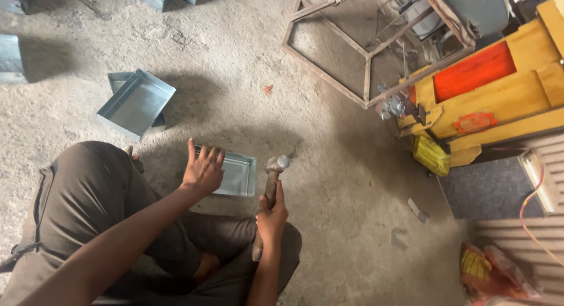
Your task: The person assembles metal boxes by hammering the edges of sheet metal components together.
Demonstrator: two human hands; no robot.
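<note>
A seated person's left hand rests spread on a shallow metal tray on the concrete floor; just right of the tray, the right hand has its grip closed around a hammer.

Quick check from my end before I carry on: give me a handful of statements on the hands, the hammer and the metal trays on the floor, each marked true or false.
1. The right hand grips a hammer by its handle. True.
2. The left hand rests on a shallow metal tray on the floor. True.
3. The hammer head is pressed down inside that tray. False: it is held just beside the tray's right edge, head up.
4. Another metal tray lies farther off, beyond the person's knee. True.
5. The yellow and orange machine stands on the person's left. False: it is to the right.
6. The left hand holds a second hammer. False: it holds no tool; its fingers are spread on the tray.
</note>
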